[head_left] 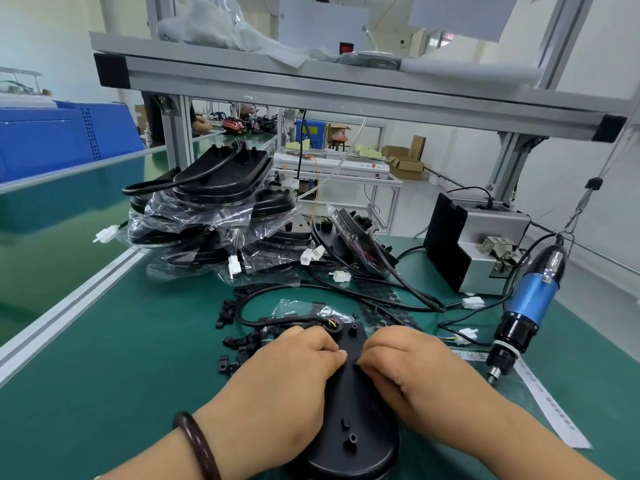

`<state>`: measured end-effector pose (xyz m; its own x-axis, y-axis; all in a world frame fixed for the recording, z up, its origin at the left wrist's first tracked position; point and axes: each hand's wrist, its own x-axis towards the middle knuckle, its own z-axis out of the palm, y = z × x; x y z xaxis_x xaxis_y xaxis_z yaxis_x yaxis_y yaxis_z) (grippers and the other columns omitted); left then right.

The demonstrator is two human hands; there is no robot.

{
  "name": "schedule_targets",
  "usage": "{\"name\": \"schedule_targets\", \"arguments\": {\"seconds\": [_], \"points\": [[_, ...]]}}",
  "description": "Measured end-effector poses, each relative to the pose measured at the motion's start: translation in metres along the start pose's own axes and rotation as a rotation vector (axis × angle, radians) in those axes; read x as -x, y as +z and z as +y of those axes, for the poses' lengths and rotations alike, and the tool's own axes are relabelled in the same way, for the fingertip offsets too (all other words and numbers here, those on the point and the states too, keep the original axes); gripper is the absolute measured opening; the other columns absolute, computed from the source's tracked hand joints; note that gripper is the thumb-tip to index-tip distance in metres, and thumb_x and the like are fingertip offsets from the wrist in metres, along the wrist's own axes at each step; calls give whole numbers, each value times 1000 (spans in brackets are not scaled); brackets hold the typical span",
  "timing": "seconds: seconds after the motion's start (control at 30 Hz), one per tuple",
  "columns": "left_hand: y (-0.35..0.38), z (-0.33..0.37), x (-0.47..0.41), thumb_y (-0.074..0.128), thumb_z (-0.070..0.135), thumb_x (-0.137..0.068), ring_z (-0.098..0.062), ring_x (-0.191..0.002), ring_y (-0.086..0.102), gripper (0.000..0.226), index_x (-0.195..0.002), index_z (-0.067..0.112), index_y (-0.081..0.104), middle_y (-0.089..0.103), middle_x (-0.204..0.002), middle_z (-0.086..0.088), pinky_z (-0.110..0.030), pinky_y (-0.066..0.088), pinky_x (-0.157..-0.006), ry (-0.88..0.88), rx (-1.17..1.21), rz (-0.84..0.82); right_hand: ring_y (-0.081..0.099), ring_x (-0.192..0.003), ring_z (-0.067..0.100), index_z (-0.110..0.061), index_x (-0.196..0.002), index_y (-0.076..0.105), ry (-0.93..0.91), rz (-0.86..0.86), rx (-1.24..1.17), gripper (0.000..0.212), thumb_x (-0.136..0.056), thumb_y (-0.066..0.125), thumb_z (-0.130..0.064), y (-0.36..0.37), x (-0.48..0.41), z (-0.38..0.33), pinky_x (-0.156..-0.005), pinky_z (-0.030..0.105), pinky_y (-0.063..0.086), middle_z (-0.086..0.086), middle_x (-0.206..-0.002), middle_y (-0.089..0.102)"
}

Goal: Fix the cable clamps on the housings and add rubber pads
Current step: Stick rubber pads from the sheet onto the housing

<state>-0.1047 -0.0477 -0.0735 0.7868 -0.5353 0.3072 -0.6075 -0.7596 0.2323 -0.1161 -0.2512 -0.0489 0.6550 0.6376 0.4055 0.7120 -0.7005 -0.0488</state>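
A black oval housing point(349, 420) lies lengthwise on the green mat in front of me, its black cable point(263, 303) looping away at the far end. My left hand point(291, 372) lies over the housing's left side with its fingers curled at the middle of the top face. My right hand point(408, 365) comes in from the right, and its fingertips pinch something small and black at the same spot; what it is stays hidden. Loose black cable clamps point(232, 341) lie scattered left of the housing. A sheet of round black rubber pads point(384, 303) lies behind it.
A pile of bagged black housings point(214, 209) with white connectors fills the back left. A blue electric screwdriver point(530, 303) hangs at the right, near a grey screw feeder point(478, 247). A white paper strip point(540, 400) lies at the right. An aluminium rail point(69, 303) borders the mat at left.
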Motion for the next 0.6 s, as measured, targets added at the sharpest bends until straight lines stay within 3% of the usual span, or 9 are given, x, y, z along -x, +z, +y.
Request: {"name": "schedule_targets", "arguments": {"seconds": [0.1,0.37,0.6], "points": [[2,-1,0,17,27,-81,-8,-109,38,64,-140,36,40,41,-128,24,-24,38,-97,2,-8,-7,61,-76,22,-13,-87,69,-15,-18,19,14,-90,56,-18,-1,-1,-1,-66,36,54,0,-84,63],[2,-2,1,17,26,-80,-7,-112,40,65,-139,35,43,44,-129,23,-24,38,-98,0,10,2,61,-76,24,-11,-86,70,-22,-35,21,15,-89,55,-16,-1,-3,-1,-65,37,53,2,-83,63],[2,-1,1,16,26,-79,-6,-116,40,66,-137,36,45,45,-132,23,-19,35,-100,-11,35,19,62,-72,20,-11,-84,69,17,31,-20,8,-86,62,-12,1,-1,-1,-66,29,53,0,-83,64]]}}
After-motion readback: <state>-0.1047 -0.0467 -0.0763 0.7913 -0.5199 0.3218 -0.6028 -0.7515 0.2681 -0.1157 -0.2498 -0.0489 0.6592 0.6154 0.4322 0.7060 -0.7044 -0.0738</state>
